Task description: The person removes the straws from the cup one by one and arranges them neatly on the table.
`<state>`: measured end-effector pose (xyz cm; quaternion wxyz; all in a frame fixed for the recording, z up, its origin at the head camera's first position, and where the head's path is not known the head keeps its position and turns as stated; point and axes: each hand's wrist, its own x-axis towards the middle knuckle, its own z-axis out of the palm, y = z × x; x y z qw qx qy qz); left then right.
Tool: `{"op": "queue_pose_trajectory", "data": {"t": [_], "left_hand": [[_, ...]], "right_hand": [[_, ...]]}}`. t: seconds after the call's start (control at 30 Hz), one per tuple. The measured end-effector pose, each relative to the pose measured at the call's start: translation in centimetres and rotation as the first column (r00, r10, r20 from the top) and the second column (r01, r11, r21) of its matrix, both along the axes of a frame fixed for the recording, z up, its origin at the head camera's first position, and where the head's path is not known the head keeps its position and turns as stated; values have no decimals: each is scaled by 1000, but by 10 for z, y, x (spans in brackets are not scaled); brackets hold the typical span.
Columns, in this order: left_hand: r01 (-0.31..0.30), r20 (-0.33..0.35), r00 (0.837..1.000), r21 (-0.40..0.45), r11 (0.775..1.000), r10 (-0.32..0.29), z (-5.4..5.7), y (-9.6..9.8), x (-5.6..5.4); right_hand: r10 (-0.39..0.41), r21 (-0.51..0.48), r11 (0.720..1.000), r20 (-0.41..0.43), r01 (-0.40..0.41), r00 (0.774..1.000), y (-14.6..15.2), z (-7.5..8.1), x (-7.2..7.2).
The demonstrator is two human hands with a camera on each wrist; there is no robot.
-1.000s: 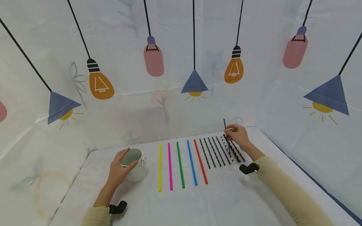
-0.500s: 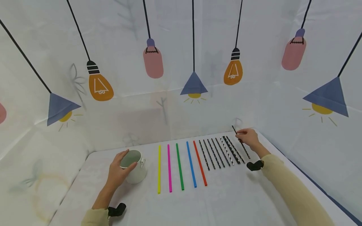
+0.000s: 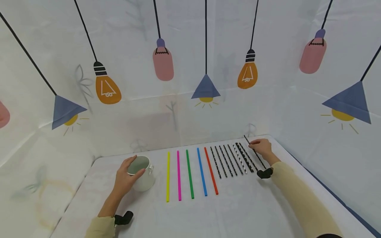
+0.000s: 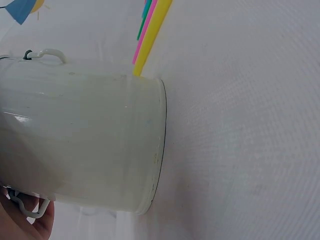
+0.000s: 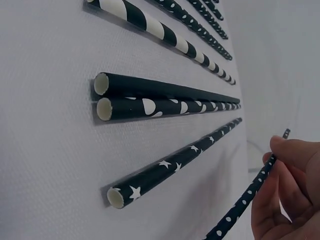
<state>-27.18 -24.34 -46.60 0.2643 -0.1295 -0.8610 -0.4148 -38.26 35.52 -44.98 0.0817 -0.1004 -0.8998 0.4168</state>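
My left hand (image 3: pixel 123 178) holds a white mug (image 3: pixel 146 181) at the table's left side, thumb and fingers spread around its rim. Seen from the left wrist, the mug (image 4: pixel 85 135) has wire-like handles on two sides, and fingers show behind the lower one. At the right end of the row, my right hand (image 3: pixel 262 148) pinches a black paper straw with white dots (image 5: pixel 245 200) between thumb and fingers. This straw slants close over the tabletop, right of a black straw with white stars (image 5: pixel 165 167).
Several black-and-white patterned straws lie side by side, including a striped one (image 5: pixel 155 27) and a plain black one (image 5: pixel 165 87) against a patterned neighbour. Yellow (image 3: pixel 168 177), pink (image 3: pixel 179 175), green (image 3: pixel 190 173), blue (image 3: pixel 202 172) and red (image 3: pixel 211 170) straws lie between them and the mug.
My right hand has carried the dotted straw rightward from above the other black straws, then down toward the table at the row's right end. My left hand has stayed on the mug.
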Motion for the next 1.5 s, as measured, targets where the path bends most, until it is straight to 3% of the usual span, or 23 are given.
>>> {"op": "queue_pose_trajectory", "data": {"t": [0.33,0.8,1.5], "left_hand": [[-17,19,1000,-4,1000,17,0,1,1],[-20,18,1000,1,1000,20,0,2,0],[-10,19,1000,0,1000,10,0,1,3]], "right_hand": [[24,57,998,41,-27,999,-1,-12,-3],[69,107,992,11,-69,998,4,-26,-6],[41,124,992,-30,-37,999,4,-38,-9]]}}
